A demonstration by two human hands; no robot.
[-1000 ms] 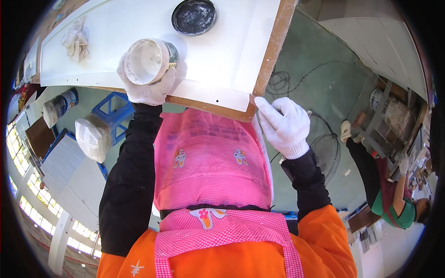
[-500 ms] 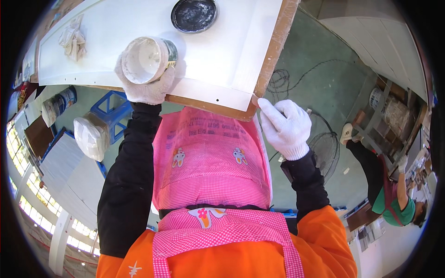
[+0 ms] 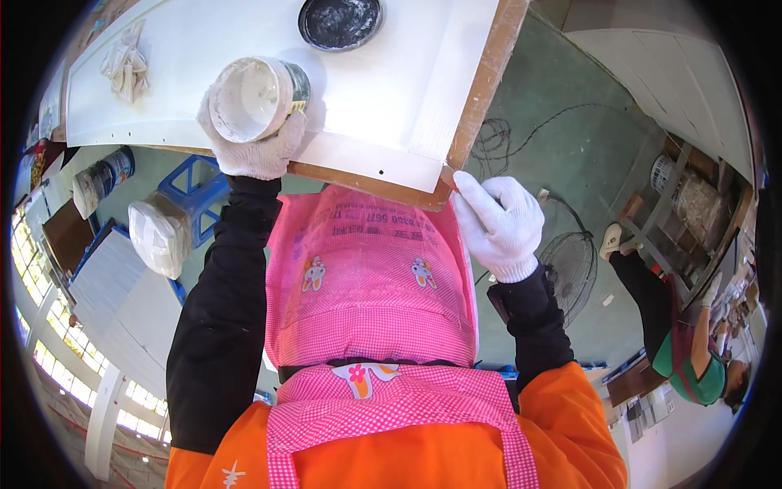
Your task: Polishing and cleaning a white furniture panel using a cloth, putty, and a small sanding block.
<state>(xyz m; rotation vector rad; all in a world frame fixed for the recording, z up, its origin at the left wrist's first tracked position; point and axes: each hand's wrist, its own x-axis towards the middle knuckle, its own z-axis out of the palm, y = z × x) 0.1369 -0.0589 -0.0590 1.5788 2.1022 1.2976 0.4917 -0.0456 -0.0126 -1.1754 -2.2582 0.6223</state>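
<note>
My left hand (image 3: 265, 155), in a white knitted glove, is wrapped round a round tub (image 3: 297, 88) whose inside is smeared with whitish paste. The tub is tilted toward me over the white panel (image 3: 379, 106). My right hand (image 3: 503, 232), gloved too, is at the panel's near right corner with the fingers closed. From its fingertips a small reddish-brown piece (image 3: 449, 176) sticks out against the corner; the rest is hidden, and I cannot tell its kind. A black round lid (image 3: 340, 20) streaked with white lies on the panel beyond the tub.
Under the panel is a brown board edge (image 3: 375, 187). A crumpled cloth (image 3: 125, 65) lies at the panel's left. A blue stool (image 3: 195, 200) stands lower left. On the floor at right are a cable (image 3: 497, 147) and a fan (image 3: 568, 273); beyond, another person (image 3: 692, 359) works.
My left hand and the tub have shifted slightly left and away from me. My right hand stays at the corner, almost unmoved. The other person's arm at the far right has shifted a little.
</note>
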